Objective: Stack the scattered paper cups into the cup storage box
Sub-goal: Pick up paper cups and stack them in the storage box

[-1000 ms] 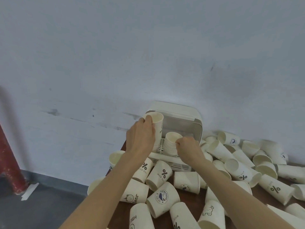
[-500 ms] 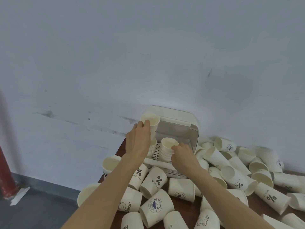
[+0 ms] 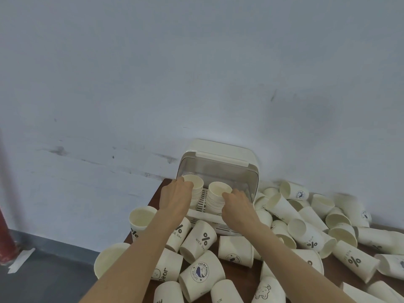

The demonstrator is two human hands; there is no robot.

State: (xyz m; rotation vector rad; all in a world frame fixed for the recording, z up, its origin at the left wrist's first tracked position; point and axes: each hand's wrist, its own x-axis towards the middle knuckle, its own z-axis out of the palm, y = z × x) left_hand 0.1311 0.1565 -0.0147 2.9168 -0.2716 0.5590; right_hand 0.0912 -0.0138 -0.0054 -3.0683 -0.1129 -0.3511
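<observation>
Your left hand has lowered its cup onto the left stack in the cup storage box, grip still closed round it; your right hand pinches the right stack. Release next.
</observation>
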